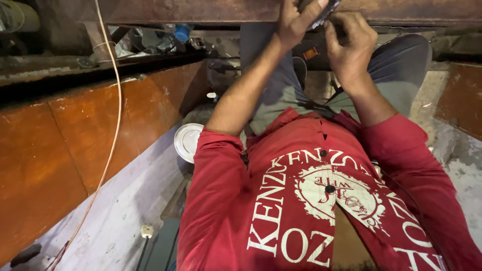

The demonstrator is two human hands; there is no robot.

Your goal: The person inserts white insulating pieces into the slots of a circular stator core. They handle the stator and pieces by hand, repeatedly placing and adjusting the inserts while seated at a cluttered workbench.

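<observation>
Rusty metal beam (201,10) overhead: both hands reach up under it. The left hand (296,22) and right hand (349,42) pinch a small dark part (324,15), probably serrated. Best to hold it square, with a steady grip.

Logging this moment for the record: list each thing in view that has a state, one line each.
Left hand: raised, fingers closed on a small dark object.
Right hand: raised, fingers curled at the same object.
Small dark object: pinched between both hands under the rusty beam; its kind cannot be told.
Round white lid: lying flat on the floor.
Cord: hanging slack along the brown wall.
</observation>
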